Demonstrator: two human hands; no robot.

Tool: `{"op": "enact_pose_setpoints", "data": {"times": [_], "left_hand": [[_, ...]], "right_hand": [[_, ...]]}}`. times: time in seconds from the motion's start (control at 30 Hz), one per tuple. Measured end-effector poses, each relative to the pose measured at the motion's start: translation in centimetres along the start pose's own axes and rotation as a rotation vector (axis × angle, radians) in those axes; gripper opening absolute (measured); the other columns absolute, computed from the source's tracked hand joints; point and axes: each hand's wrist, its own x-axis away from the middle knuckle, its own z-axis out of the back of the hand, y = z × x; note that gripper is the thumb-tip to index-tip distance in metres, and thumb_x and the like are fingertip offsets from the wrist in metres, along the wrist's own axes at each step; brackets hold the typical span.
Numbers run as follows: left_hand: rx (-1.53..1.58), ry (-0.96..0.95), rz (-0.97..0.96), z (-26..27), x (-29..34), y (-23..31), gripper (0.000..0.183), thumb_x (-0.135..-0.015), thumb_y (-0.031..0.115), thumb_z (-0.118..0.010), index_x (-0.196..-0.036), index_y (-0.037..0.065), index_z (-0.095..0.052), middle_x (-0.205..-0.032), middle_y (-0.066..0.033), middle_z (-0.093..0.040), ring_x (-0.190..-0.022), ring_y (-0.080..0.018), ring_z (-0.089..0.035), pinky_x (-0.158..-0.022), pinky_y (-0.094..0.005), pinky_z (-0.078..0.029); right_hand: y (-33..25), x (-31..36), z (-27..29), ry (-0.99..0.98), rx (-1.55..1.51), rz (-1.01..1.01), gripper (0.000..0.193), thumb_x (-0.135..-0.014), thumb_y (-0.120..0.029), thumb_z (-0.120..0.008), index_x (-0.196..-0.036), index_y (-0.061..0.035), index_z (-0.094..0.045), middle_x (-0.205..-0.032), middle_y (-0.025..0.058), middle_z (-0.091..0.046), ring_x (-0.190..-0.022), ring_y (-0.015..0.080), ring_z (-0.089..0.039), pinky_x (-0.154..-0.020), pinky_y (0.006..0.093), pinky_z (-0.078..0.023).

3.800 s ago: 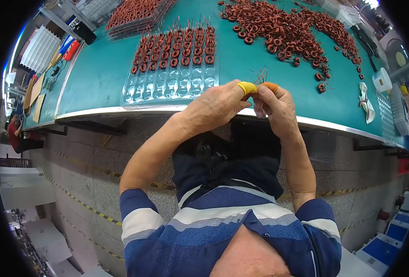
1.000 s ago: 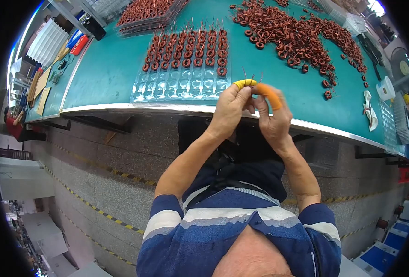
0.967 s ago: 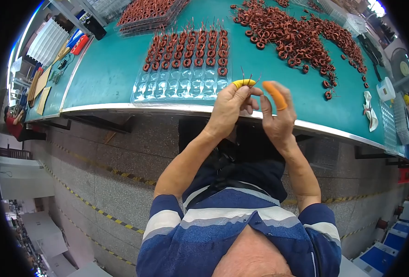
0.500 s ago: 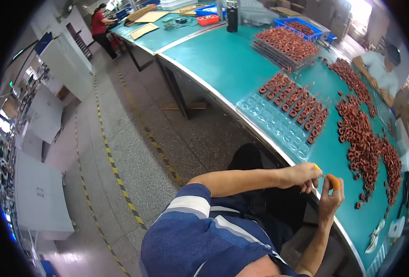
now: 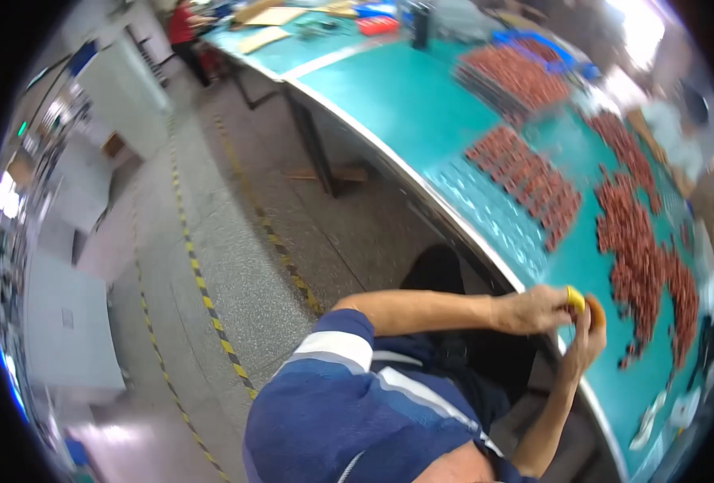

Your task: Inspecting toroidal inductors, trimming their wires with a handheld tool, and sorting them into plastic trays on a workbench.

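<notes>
A green table [image 5: 349,84] runs from the upper left down toward the lower right. On it lies a clear tray [image 5: 474,201], its far part filled with rows of red-brown coils [image 5: 526,173] and its near part bare of them. Next, at the table's near edge, the left hand [image 5: 534,311] has its fingers bent inward, a yellow finger cover [image 5: 576,300] at the tip. The right hand [image 5: 587,342] meets it, an orange finger cover [image 5: 596,312] beside the yellow one. The picture is smeared here, so whether the fingertips pinch a coil or only each other cannot be told. Farther right, a loose heap of coils [image 5: 635,249] spreads over the table.

For good fingertip work, the left hand should be a firm, quiet support, the right should use light, small movements, and both covers should sit snug.
</notes>
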Motion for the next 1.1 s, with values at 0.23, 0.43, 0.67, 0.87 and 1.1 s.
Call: {"op": "enact_pose_setpoints", "data": {"times": [0.23,0.43,0.67,0.87,1.1], "left_hand": [[-0.3,0.223,-0.033,2.2,0.4,-0.2,0.022,-0.089,0.006,-0.058,-0.11,-0.003,-0.059,-0.074,-0.0076,-0.061,-0.063,-0.011,-0.056,-0.056,-0.027,-0.046],[0.199,0.181,0.22,1.6,0.1,-0.5,0.021,-0.095,0.009,-0.056,-0.114,0.001,-0.055,-0.074,0.0013,-0.052,-0.056,-0.0044,-0.047,-0.049,-0.0182,-0.036],[0.445,0.212,0.252,1.3,1.0,-0.4,0.02,-0.094,0.01,-0.055,-0.112,0.001,-0.053,-0.074,-0.0003,-0.054,-0.055,-0.006,-0.051,-0.046,-0.0184,-0.039],[0.343,0.146,0.304,2.0,0.7,-0.9,0.023,-0.095,0.012,-0.055,-0.114,0.0,-0.051,-0.073,-0.0011,-0.054,-0.057,-0.0065,-0.051,-0.05,-0.0199,-0.041],[0.227,0.101,0.285,2.9,0.3,-0.4,0.029,-0.095,0.015,-0.057,-0.118,0.001,-0.047,-0.077,-0.0017,-0.054,-0.061,-0.0078,-0.054,-0.052,-0.0198,-0.043]], "right_hand": [[-2.2,-0.8,-3.3,0.071,0.426,0.364,0.009,-0.083,-0.005,-0.067,-0.09,0.0006,-0.067,-0.084,0.0118,-0.06,-0.075,0.0255,-0.059,-0.069,0.0311,-0.045],[-5.5,0.0,-0.9,0.001,0.411,0.242,0.011,-0.087,-0.011,-0.065,-0.089,-0.0004,-0.067,-0.079,0.0076,-0.061,-0.076,0.0206,-0.058,-0.071,0.0296,-0.044],[0.2,0.1,-2.0,-0.039,-0.515,-0.199,0.024,-0.095,-0.02,-0.058,-0.1,0.002,-0.067,-0.091,0.0065,-0.066,-0.087,0.0118,-0.058,-0.083,0.0247,-0.046],[1.9,-0.2,-2.5,0.009,-0.362,-0.177,0.027,-0.095,-0.023,-0.058,-0.105,0.001,-0.066,-0.09,0.0042,-0.065,-0.086,0.0109,-0.057,-0.079,0.024,-0.046],[1.6,1.4,-0.9,-0.193,-0.439,-0.116,0.038,-0.095,-0.026,-0.057,-0.123,0.0001,-0.055,-0.102,0.0057,-0.061,-0.085,0.0121,-0.057,-0.074,0.023,-0.047]]}}
